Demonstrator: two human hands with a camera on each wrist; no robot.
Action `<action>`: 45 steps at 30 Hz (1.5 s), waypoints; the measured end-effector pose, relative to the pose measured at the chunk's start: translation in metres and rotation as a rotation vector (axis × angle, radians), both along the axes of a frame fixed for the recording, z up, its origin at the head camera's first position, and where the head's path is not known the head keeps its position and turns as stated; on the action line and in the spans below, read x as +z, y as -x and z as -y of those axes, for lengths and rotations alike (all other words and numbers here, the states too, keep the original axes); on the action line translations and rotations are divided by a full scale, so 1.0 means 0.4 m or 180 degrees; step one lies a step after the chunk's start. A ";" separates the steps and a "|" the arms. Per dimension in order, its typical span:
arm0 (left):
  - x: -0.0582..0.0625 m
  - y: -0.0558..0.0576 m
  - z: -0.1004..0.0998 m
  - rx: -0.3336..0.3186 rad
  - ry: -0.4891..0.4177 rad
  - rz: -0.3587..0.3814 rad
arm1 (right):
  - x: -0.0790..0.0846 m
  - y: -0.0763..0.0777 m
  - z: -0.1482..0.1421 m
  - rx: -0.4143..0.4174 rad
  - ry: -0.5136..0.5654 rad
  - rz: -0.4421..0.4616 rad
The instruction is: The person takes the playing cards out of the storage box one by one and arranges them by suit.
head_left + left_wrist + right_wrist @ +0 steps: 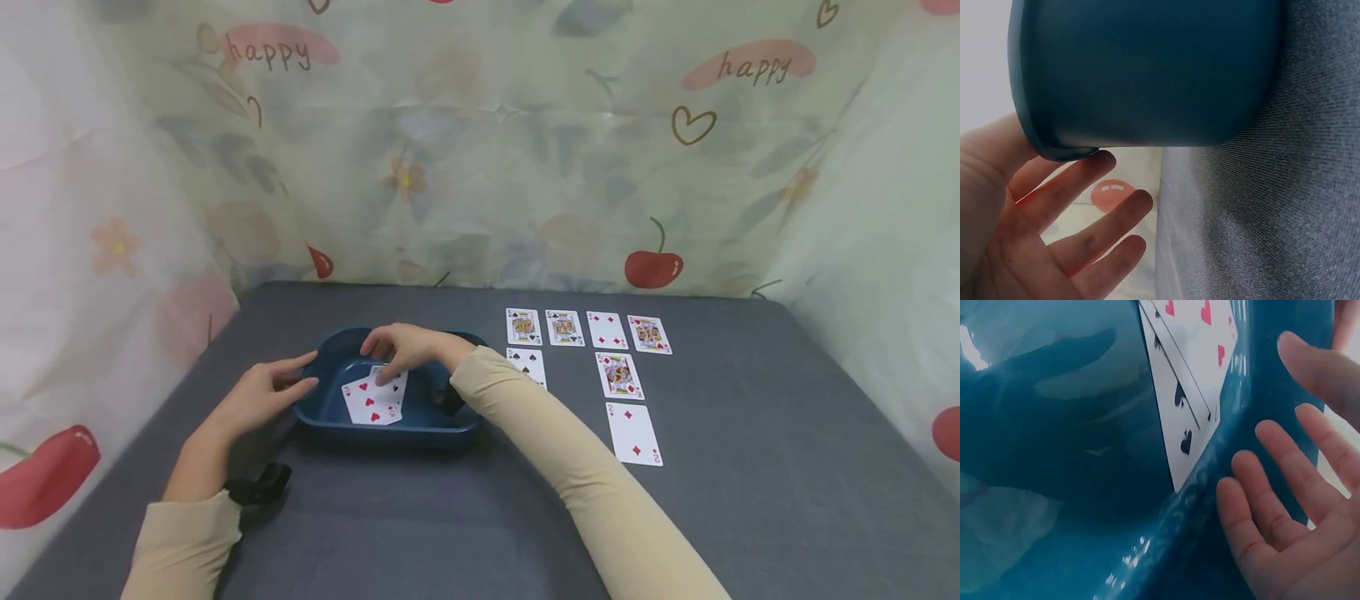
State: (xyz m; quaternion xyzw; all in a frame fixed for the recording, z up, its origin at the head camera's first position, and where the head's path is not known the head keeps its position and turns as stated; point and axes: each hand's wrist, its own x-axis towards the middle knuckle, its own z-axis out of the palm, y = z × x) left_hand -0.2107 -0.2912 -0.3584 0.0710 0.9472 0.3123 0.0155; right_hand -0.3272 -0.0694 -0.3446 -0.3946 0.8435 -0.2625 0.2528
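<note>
A dark blue rectangular tray (352,429) with raised walls sits on the table. Overlapping playing cards (372,402) lie face up inside it, a hearts card on top and spades partly covered beneath. My left hand (258,396) holds the tray's left rim, thumb over the edge; in the left wrist view the other fingers spread outside, one fingertip right under the lip (1063,153). Over the tray, my right hand (405,346) hangs with loosely bent fingers above the cards. In the right wrist view its fingers (1279,509) are spread apart, holding nothing.
Right of the tray, a row of face-up cards lies on the grey cloth: two black kings (522,327), a red diamond card (607,331) and another king (649,335). Nearer are a spades card (527,364), partly behind my right sleeve, a king (618,376) and a two of diamonds (633,435).
</note>
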 end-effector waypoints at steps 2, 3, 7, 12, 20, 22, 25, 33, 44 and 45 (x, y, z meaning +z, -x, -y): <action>0.002 -0.002 -0.002 0.0001 -0.0004 0.0010 | -0.006 -0.004 0.007 0.0004 -0.0067 0.0013; 0.003 -0.002 -0.003 0.0002 -0.0007 0.0013 | -0.007 -0.007 0.010 0.0004 -0.0106 0.0019; 0.003 -0.004 -0.003 -0.0009 -0.0013 -0.0002 | -0.017 -0.018 0.020 0.0004 -0.0264 -0.0044; 0.000 -0.003 -0.001 -0.0014 -0.0016 -0.0025 | -0.034 -0.025 0.033 0.0060 -0.0490 -0.0220; 0.001 -0.002 0.001 -0.0020 -0.0031 -0.0055 | -0.040 -0.028 0.044 0.0210 -0.0606 -0.0526; 0.002 -0.003 0.001 -0.0029 -0.0034 -0.0064 | -0.040 -0.029 0.044 0.0204 -0.0601 -0.0588; 0.002 -0.003 0.000 -0.0018 -0.0022 -0.0061 | -0.038 -0.027 0.040 0.0143 -0.0528 -0.0619; 0.003 0.000 -0.003 0.0040 0.0031 0.0008 | -0.002 -0.004 0.010 -0.0129 0.0082 0.0045; 0.000 0.003 -0.001 0.0024 0.0104 -0.0046 | 0.062 0.012 -0.062 -0.0418 0.0821 -0.0159; 0.000 0.003 -0.002 0.0021 0.0102 -0.0043 | 0.066 0.013 -0.072 -0.0440 0.0883 -0.0153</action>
